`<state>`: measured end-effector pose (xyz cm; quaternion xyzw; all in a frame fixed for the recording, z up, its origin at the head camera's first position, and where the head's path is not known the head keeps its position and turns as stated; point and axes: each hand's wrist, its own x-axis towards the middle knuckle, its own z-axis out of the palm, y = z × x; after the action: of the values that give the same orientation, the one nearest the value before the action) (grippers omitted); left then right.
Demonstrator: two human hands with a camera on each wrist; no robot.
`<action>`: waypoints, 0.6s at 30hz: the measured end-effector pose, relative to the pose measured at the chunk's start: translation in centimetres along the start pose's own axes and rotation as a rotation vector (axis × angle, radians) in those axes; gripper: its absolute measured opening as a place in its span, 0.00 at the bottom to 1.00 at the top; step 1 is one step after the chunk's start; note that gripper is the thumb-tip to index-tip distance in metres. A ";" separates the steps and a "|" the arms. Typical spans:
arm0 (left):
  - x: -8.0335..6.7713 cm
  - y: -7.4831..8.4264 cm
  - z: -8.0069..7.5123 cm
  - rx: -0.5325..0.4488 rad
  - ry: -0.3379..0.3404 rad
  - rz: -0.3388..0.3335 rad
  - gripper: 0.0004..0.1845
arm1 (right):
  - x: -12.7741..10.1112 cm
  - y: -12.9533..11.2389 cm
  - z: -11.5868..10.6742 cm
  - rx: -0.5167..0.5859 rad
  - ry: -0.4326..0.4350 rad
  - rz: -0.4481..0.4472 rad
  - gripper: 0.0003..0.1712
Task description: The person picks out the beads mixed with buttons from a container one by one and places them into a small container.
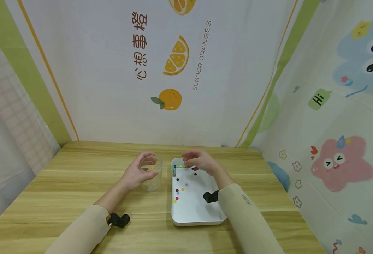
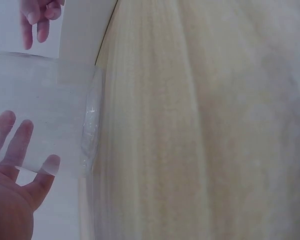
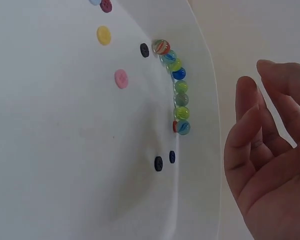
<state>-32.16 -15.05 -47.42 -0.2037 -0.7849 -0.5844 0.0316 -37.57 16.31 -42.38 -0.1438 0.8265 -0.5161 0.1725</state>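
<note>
The left hand (image 1: 137, 175) grips a clear jar (image 1: 152, 182) just left of the white tray (image 1: 199, 206). The right hand (image 1: 202, 162), fingers loosely bent and parted, hovers over the tray's far end, near marbles (image 3: 181, 99) and buttons (image 3: 121, 79).

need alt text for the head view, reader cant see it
A person's left hand grips a clear jar while their right hand hovers near the far edge of a white tray holding marbles and buttons. The tray sits on a wood-grain table; printed oranges decorate the backdrop.
</note>
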 end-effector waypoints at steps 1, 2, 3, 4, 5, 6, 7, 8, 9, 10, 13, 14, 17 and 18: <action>0.0 0.0 0.0 0.002 0.001 -0.001 0.37 | 0.1 0.1 0.1 -0.008 0.001 0.000 0.24; 0.0 0.0 0.0 0.004 0.003 0.000 0.37 | 0.2 0.2 0.2 -0.014 0.000 -0.002 0.24; 0.0 0.0 0.0 0.005 0.004 0.001 0.37 | 0.3 0.3 0.3 -0.021 0.002 -0.002 0.24; 0.0 0.0 0.0 0.004 0.004 0.000 0.37 | 0.4 0.4 0.4 -0.025 0.003 0.000 0.24; 0.1 0.0 0.0 0.002 0.003 0.000 0.37 | 0.5 0.4 0.5 -0.028 0.003 0.002 0.24; 0.1 -0.1 0.0 -0.001 0.003 0.001 0.37 | 0.6 0.5 0.6 -0.033 0.003 0.005 0.25; 0.1 -0.1 0.0 -0.002 0.003 0.000 0.37 | 0.7 0.5 0.7 -0.039 0.003 0.009 0.25; 0.1 0.0 0.0 -0.004 0.002 0.001 0.37 | 0.8 0.6 0.8 -0.044 0.002 0.014 0.24; 0.1 0.0 0.0 -0.004 0.002 0.003 0.37 | 0.8 0.6 0.9 -0.049 0.002 0.022 0.24; 0.1 0.0 0.0 -0.004 0.002 0.005 0.37 | 0.9 0.7 1.0 -0.052 0.002 0.028 0.23; 0.0 0.0 0.0 -0.004 0.003 0.006 0.37 | 1.0 0.8 1.2 -0.064 -0.002 0.034 0.22; 0.0 0.0 0.0 -0.006 0.003 0.005 0.37 | 1.0 0.8 1.3 -0.069 -0.004 0.033 0.22; 0.0 0.0 0.0 -0.019 0.002 0.002 0.37 | 1.1 0.9 1.6 -0.088 -0.016 0.024 0.21; 0.0 0.0 0.0 -0.023 0.002 0.003 0.37 | 1.1 0.9 1.7 -0.099 -0.020 0.025 0.21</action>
<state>-32.22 -15.05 -47.45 -0.2046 -0.7777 -0.5936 0.0307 -37.89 14.84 -44.03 -0.1468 0.8511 -0.4709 0.1800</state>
